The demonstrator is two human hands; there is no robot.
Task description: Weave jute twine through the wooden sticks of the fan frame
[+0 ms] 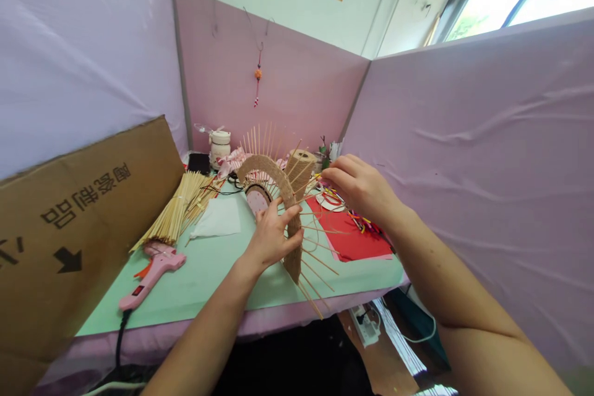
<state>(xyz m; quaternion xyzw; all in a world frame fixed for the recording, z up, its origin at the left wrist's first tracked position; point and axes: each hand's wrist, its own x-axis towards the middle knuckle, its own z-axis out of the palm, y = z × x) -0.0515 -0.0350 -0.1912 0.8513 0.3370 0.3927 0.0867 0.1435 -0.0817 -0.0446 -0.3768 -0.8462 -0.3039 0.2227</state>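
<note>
A: Where is the woven ring (pixel 286 189) kept?
B: Held tilted over the front half of the green surface (pixel 204 281); thin sticks (pixel 320 262) are fanned out from its outer edge; a pink disc (pixel 257 198) is seen inside it; whether the surface is touched by the ring cannot be told.

A: Left hand (pixel 273 232)?
B: Part closed; the band of the ring is gripped between thumb and fingers, on the near side.

A: Right hand (pixel 355 182)?
B: Raised to the right of the ring, fingers bent, near the stick ends; the fingertips are partly hidden, so whether a strand is pinched cannot be told.

A: Anything close by?
B: A twine spool (pixel 304 165) is seen just behind the ring; a red sheet (pixel 357 244) is laid under and beyond the right hand.

A: Left side?
B: A pink glue gun (pixel 153 275) is laid near a loose bundle of sticks (pixel 174 207); a white sheet (pixel 218 218) is placed beside the bundle; a cardboard panel (pixel 106 216) is stood at the far left.
</note>
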